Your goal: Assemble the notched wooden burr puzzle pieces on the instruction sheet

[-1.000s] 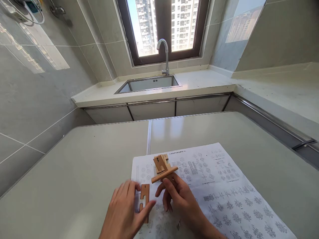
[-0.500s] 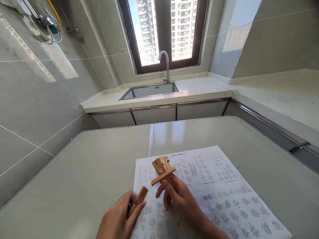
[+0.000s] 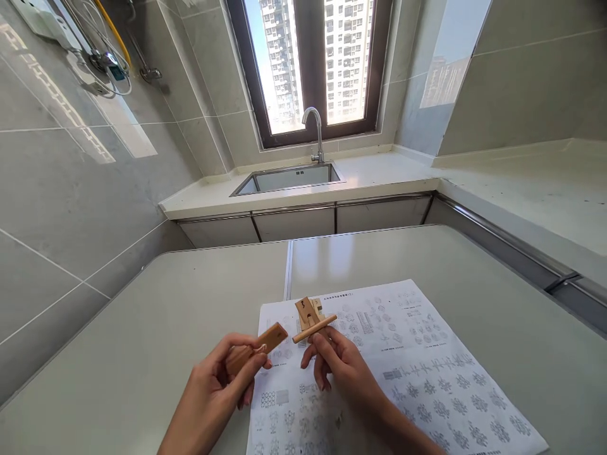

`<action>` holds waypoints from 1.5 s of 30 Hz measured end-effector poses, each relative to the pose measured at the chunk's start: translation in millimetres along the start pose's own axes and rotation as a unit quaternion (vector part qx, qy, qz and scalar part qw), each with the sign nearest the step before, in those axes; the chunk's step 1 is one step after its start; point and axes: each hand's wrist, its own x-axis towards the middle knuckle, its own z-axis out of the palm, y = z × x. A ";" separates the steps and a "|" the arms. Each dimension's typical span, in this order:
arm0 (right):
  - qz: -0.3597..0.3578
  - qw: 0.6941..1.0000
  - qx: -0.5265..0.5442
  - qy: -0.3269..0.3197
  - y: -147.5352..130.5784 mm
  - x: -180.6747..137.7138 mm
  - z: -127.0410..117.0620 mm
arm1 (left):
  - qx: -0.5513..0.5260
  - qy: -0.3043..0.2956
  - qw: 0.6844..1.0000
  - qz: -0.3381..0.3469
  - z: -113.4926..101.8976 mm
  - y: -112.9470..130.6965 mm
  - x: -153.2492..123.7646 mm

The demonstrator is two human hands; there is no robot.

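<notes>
The left hand [image 3: 222, 379] grips a loose wooden piece [image 3: 258, 349]; the right hand [image 3: 339, 366] clasps the half-built wooden puzzle [image 3: 310, 319] above the instruction sheet [image 3: 403, 373]. Joining step, I think: the piece needs careful lining up.

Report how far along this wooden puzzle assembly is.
Done: several notched pieces are already locked into a partial assembly, held up by the right hand over the instruction sheet. In hand: the left hand holds one loose wooden piece, lifted off the table and apart from the assembly. Left: that piece is not yet joined.
</notes>
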 end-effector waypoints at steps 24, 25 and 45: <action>0.015 1.000 -0.009 -0.017 3.7 3.0 -2.6 | -0.366 0.004 0.923 -0.117 24.5 16.8 6.5; 0.016 1.000 -0.009 -0.017 3.7 3.3 -2.7 | -0.364 0.000 0.923 -0.124 24.3 12.7 9.5; 0.036 0.992 0.122 -0.008 -9.0 2.6 -9.7 | -0.156 -0.097 0.982 0.043 58.9 -6.6 46.3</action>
